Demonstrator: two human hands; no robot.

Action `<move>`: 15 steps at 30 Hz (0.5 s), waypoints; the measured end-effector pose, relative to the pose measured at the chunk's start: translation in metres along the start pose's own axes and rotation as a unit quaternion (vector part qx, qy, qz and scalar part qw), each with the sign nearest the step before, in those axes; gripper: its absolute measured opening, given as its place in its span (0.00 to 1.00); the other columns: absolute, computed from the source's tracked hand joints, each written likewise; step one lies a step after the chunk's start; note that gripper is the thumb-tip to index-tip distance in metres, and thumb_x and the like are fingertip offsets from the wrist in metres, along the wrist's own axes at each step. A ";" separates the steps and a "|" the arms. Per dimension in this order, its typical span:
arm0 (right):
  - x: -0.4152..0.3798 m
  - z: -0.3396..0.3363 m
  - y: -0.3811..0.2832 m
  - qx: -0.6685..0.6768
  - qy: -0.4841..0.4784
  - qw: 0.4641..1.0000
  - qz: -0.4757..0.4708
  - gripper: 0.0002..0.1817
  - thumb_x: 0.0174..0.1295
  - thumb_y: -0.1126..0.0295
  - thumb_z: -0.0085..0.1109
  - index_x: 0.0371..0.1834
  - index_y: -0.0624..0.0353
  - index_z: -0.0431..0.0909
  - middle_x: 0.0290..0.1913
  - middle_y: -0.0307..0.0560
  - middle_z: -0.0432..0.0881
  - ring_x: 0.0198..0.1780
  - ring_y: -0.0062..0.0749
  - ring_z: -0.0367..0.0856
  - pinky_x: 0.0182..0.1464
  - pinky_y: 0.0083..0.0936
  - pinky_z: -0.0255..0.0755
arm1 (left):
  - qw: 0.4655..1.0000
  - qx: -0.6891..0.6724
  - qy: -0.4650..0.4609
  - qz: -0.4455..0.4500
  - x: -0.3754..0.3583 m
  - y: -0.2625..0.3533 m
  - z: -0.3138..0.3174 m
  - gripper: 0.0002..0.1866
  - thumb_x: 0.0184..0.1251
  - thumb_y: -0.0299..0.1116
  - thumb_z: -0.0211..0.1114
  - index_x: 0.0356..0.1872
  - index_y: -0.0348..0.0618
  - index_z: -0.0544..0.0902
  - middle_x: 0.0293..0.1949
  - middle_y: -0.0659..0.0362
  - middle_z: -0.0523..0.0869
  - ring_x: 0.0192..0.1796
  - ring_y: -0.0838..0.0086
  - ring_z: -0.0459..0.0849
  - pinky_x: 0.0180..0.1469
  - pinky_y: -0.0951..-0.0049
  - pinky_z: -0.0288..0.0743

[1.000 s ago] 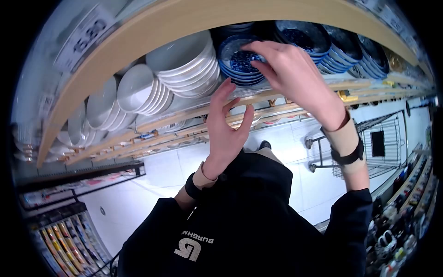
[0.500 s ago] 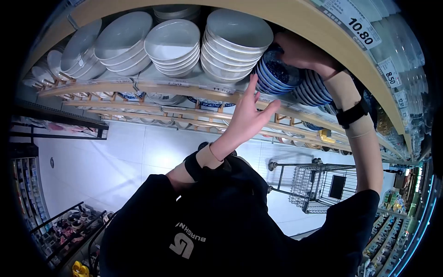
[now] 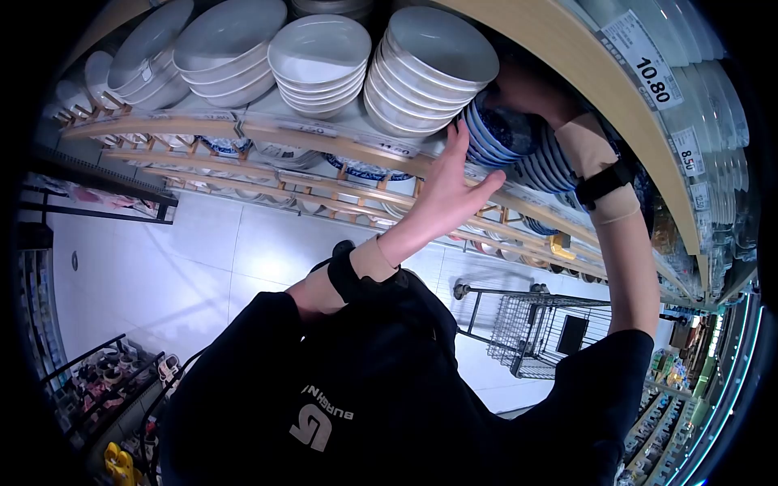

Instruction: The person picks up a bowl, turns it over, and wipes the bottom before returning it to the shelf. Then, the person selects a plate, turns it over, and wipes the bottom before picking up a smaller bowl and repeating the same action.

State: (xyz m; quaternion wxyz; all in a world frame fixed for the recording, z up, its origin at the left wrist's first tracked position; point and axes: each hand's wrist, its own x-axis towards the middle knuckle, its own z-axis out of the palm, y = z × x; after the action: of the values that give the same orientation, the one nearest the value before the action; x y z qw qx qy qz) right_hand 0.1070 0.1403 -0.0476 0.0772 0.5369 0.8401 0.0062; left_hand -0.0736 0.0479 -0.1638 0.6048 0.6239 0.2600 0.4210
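My left hand (image 3: 450, 190) is open with thumb and fingers apart, its fingertips right at the front of a stack of blue patterned bowls (image 3: 486, 150). Deep in the shelf, my right hand (image 3: 531, 91) reaches over the top of that stack; its fingers are in shadow and hidden. More blue-rimmed bowls (image 3: 545, 166) lean in a row under my right wrist. Just left of the blue stack stands a tall pile of white bowls (image 3: 442, 49). A lower pile of small white bowls (image 3: 318, 53) is beside it.
Larger white bowls (image 3: 231, 40) fill the left of the shelf. A wooden shelf edge (image 3: 559, 49) with price tags (image 3: 644, 61) hangs close above my right arm. Lower wooden shelf rails (image 3: 324, 194) carry more dishes. A wire shopping cart (image 3: 527, 332) stands on the floor behind.
The view has shifted slightly, so the shelf sits higher in it. My right hand reaches farther into the shadow behind the blue bowls. My left hand stays spread by the stack.
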 end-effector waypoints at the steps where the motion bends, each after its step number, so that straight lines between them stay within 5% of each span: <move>1: 0.000 -0.002 -0.002 0.009 -0.009 1.000 0.010 0.30 0.48 0.69 0.76 0.57 0.64 0.78 0.53 0.61 0.83 0.55 0.57 0.81 0.60 0.43 0.74 | 1.000 -0.001 -0.003 0.001 0.000 0.001 0.000 0.51 0.66 0.38 0.70 0.76 0.23 0.45 0.77 0.32 0.51 0.78 0.60 0.57 0.78 0.63 0.54; 5: -0.003 -0.004 0.000 0.014 -0.011 1.000 -0.001 0.29 0.49 0.69 0.75 0.57 0.64 0.79 0.53 0.61 0.84 0.54 0.57 0.81 0.60 0.43 0.74 | 0.999 0.016 -0.027 -0.023 0.002 0.003 -0.007 0.51 0.66 0.38 0.70 0.76 0.23 0.44 0.77 0.32 0.52 0.78 0.59 0.58 0.78 0.63 0.54; 8: -0.003 -0.006 -0.001 0.018 -0.014 0.999 -0.022 0.27 0.52 0.69 0.73 0.56 0.64 0.79 0.51 0.60 0.85 0.53 0.56 0.82 0.60 0.42 0.74 | 1.000 0.006 -0.021 0.003 0.002 0.001 -0.006 0.52 0.66 0.45 0.67 0.74 0.17 0.46 0.74 0.22 0.51 0.79 0.41 0.53 0.78 0.62 0.50; 12: -0.011 -0.008 -0.007 0.035 0.055 0.997 -0.039 0.24 0.55 0.69 0.72 0.56 0.62 0.81 0.50 0.59 0.85 0.52 0.52 0.83 0.60 0.40 0.75 | 0.998 -0.004 -0.048 -0.035 -0.002 0.006 -0.012 0.52 0.67 0.46 0.67 0.75 0.20 0.45 0.75 0.24 0.49 0.79 0.45 0.54 0.78 0.62 0.50; 15: -0.030 -0.026 -0.023 0.016 0.053 0.997 0.060 0.22 0.56 0.68 0.71 0.56 0.59 0.82 0.50 0.57 0.86 0.53 0.48 0.83 0.60 0.38 0.74 | 0.996 -0.025 -0.068 -0.060 -0.007 0.012 -0.018 0.51 0.68 0.44 0.68 0.77 0.24 0.44 0.76 0.26 0.48 0.79 0.49 0.56 0.77 0.62 0.53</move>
State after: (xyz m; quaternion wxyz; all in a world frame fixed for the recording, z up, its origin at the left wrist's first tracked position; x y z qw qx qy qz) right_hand 0.0950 0.1054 -0.0204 0.0232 0.5862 0.8094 0.0255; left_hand -0.0946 0.0506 -0.1550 0.6607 0.6189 0.2451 0.3469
